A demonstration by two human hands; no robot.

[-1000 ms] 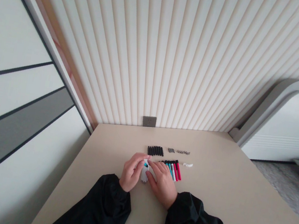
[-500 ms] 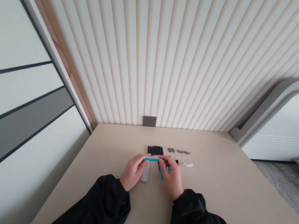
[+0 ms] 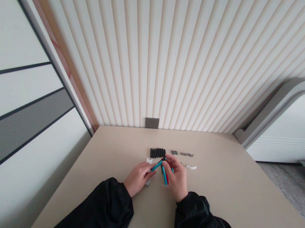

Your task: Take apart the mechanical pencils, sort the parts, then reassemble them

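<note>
My left hand point(image 3: 138, 177) is closed, pinching the lower end of a blue pen barrel point(image 3: 156, 166) between thumb and fingers. The barrel slants up to the right, a dark piece showing at its upper end. There my right hand point(image 3: 176, 177) is closed too, thumb and fingertips around that end. Under the right hand lie another blue barrel point(image 3: 164, 176) and a red one point(image 3: 167, 178), partly covered by the fingers. Thin white rods point(image 3: 149, 161), like pen refills, lie beneath and beside my left hand, which hides their middle.
A row of black tubes point(image 3: 157, 153) lies just beyond my hands. Right of it are small dark metal parts point(image 3: 174, 152) and a line of spring-like pieces point(image 3: 186, 154). Small white pieces point(image 3: 191, 167) lie right of my right hand. A wall socket point(image 3: 151, 122) sits behind the table point(image 3: 214, 201).
The held blue barrel has turned from nearly level to slanting, its left end lower. My left hand has shifted slightly right and down. More red shows beneath my right hand.
</note>
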